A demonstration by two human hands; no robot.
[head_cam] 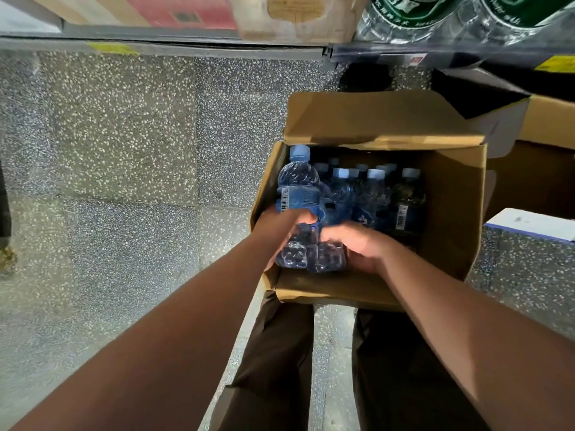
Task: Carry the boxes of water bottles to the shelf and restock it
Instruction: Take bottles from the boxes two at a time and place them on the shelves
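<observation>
on the speckled floor (pixel 109 150), below the shelf (pixel 186 42), an open cardboard box (pixel 451 213) holds upright blue-capped water bottles (pixel 373 194). the left hand (pixel 289 225) grips a raised bottle (pixel 298 188); the right hand (pixel 361 244) seems curled round a second bottle (pixel 329 258) beside it.

Both forearms (pixel 186 306) extended forward, converging. The left hand (pixel 287 225) is curled round a bottle (pixel 298 188); the right hand (pixel 361 244) is curled round a second bottle (pixel 329 259).
</observation>
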